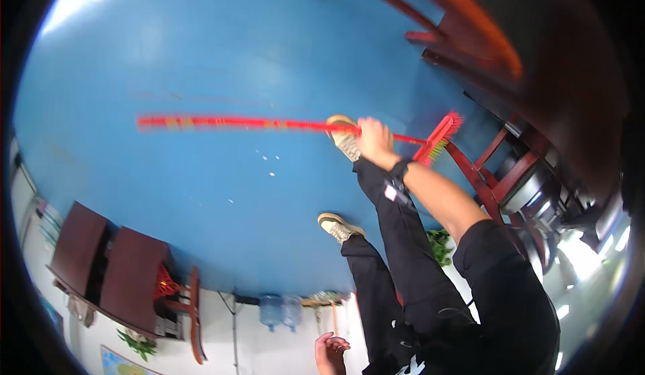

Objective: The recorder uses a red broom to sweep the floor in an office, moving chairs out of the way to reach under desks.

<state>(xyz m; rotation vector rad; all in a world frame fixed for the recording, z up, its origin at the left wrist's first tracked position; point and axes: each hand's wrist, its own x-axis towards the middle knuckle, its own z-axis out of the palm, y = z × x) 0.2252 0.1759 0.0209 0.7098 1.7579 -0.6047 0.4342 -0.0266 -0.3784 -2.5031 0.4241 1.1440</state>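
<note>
My right hand [374, 139] is closed around the red handle [227, 123] of a broom, near its head. The handle, with yellow markings, stretches left above the blue floor, blurred at its far end. The red broom head [436, 135] with red and yellow-green bristles lies to the right of this hand, clear of the fingers. A black band is on the right wrist. At the bottom edge, my left hand [332, 351] holds nothing, its fingers loosely curled and apart. Several small white bits [272, 174] lie on the blue floor [201, 62]. Whether the bristles touch anything cannot be told.
Dark red wooden furniture [484, 57] fills the upper right, with chairs [519, 178] below it. Brown cabinets [133, 279] and a wooden chair [195, 314] stand lower left. Large blue water bottles [272, 310] stand by the wall. My shoes [342, 227] are on the floor.
</note>
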